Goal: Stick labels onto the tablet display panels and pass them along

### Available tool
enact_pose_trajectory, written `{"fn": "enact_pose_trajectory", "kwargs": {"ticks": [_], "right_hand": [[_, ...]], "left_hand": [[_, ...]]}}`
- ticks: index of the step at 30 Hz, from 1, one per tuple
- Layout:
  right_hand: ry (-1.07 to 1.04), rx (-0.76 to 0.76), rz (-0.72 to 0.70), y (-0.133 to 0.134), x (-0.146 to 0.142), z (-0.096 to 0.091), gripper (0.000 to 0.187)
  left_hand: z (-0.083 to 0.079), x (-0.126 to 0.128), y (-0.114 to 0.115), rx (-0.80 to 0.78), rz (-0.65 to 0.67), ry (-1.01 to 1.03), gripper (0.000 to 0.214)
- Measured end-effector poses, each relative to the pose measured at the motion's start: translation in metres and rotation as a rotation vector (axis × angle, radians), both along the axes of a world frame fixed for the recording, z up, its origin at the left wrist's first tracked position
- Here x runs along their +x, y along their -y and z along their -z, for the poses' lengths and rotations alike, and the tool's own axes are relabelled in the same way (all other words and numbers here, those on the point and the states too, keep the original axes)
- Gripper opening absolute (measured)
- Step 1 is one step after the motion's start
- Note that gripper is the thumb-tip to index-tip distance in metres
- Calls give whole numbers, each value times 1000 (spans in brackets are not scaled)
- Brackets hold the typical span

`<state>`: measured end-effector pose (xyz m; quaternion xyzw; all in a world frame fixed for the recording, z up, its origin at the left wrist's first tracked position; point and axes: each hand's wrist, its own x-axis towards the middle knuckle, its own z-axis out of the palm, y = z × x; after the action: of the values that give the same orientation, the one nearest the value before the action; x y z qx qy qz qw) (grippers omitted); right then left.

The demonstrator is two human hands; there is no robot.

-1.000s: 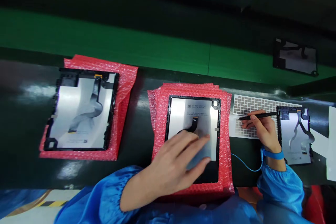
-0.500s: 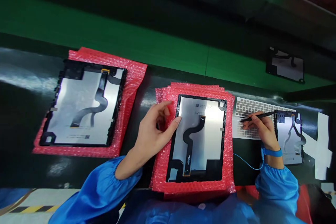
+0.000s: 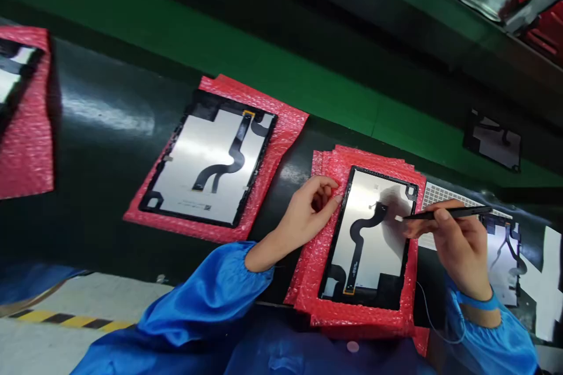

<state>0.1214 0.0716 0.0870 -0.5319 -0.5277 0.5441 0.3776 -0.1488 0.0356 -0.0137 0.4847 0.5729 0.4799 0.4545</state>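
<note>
A display panel (image 3: pixel 382 252) with a silvery back, black frame and curved black flex cable (image 3: pixel 357 234) lies on stacked red bubble-wrap bags (image 3: pixel 303 272) in front of me. My left hand (image 3: pixel 310 211) rests at the panel's left edge, over the bubble wrap. Its fingers are loosely curled, the thumb apart from them, with nothing held. Black tweezers (image 3: pixel 457 212) are pinched in my right hand (image 3: pixel 461 246), above the panel's right side. A small white piece (image 3: pixel 399 218) sits at their tip, over the silver back. A blue strap (image 3: pixel 479 303) circles my right wrist.
To the left, another panel (image 3: pixel 211 164) lies on red bubble wrap, with more bubble wrap (image 3: pixel 30 129) at the far left. On the right are a sheet of small labels (image 3: pixel 444 194), another panel (image 3: pixel 499 252) and white paper (image 3: pixel 549 281). A green ledge (image 3: pixel 264 88) runs behind.
My right hand has moved left with the tweezers, from the label sheet to over the panel; a white piece now shows at the tip. The view has shifted left; my left hand stays beside the panel.
</note>
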Motion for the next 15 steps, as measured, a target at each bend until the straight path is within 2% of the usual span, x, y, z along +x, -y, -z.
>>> {"fn": "enact_pose_trajectory", "kwargs": {"ticks": [3,6,10,15], "right_hand": [[-3,-40,-78,-3,-44,3,24],[11,-73,-120,-8,-66,18,28],[41,-108,-147,-11,-70,32,32],[72,-108,-150,-11,-69,33,31]], "left_hand": [[-2,0,0,83,34,-43,6],[-7,1,0,129,58,-60,9],[-10,2,0,143,44,-70,11],[-10,2,1,140,37,-62,9]]}}
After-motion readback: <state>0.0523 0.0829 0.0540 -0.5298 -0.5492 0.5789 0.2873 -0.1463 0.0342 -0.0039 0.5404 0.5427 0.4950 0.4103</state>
